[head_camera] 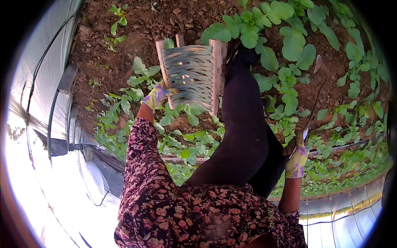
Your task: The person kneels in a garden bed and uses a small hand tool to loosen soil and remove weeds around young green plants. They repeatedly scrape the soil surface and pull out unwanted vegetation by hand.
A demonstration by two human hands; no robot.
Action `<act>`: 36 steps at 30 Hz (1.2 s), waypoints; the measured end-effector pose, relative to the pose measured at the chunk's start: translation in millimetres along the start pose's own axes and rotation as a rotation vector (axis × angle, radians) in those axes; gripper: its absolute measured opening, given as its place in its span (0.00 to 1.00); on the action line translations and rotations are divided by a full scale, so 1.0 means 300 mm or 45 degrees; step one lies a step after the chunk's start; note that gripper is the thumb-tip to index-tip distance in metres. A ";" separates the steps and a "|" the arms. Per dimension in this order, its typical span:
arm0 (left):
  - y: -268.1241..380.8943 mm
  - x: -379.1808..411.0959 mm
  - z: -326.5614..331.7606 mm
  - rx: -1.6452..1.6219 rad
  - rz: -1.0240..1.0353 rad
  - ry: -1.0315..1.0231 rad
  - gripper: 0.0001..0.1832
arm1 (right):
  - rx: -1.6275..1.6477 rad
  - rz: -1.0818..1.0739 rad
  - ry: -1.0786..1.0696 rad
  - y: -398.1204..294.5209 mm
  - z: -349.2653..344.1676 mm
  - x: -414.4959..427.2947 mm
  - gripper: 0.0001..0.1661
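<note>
My left hand, in a yellow and purple flowered glove, grips the wooden side rail of a low stool. The stool's seat is woven from grey-green straps between two wooden rails, and short wooden legs show past it. My right hand, gloved alike with dark fingers, is closed around the handle end of a hand tool, perhaps a hand hoe. Its thin curved metal shank points away from me over the soil. A pale blade-like piece shows near its far end; the join is blurred.
Leafy green plants grow thickly at the right and in rows beneath me. Bare brown soil with small seedlings lies ahead on the left. Plastic sheeting with dark hoses borders the left side. My dark-trousered leg stands beside the stool.
</note>
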State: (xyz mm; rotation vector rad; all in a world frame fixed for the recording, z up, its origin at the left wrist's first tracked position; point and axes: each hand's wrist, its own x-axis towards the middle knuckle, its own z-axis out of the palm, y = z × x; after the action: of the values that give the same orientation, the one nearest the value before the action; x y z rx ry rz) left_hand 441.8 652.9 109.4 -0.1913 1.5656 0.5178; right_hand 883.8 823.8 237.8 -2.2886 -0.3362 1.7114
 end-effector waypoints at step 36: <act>0.435 0.207 0.457 2.880 1.073 -0.613 0.22 | -0.017 -0.317 0.234 -0.030 0.013 0.222 0.18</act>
State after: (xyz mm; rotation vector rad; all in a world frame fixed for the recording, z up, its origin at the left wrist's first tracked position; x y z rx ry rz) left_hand 504.5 839.3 77.9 2.1294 0.8660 -0.7570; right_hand 898.2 854.9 180.0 -2.2801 -0.5681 1.3728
